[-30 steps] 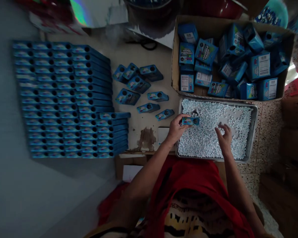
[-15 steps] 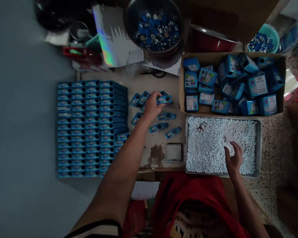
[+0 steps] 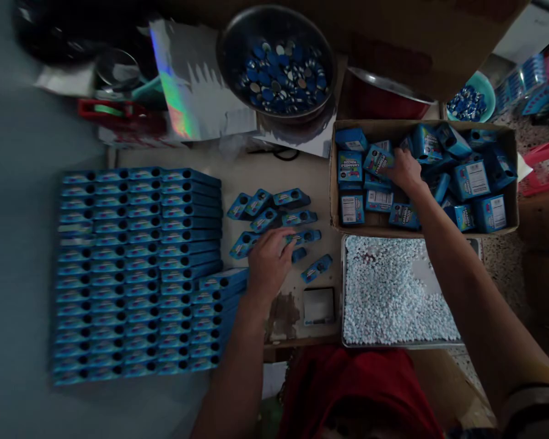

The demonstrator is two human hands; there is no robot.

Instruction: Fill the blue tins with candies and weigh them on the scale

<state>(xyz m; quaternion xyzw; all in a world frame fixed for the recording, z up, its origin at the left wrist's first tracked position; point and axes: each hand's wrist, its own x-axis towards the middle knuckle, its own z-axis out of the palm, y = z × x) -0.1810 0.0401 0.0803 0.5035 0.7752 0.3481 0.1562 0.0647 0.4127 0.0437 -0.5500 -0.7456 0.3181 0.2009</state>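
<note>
dimly, left hand (image 3: 269, 263) over cluttered worktable (image 3: 274, 174), speckled floor (image 3: 503, 268)

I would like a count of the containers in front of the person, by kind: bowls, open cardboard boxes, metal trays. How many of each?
Round bowls: 3 (dark metal bowl of blue caps, red bowl, teal bowl)
Open brown cardboard box of blue cartons: 1
Rectangular metal tray of white pellets: 1
Total: 5
</note>
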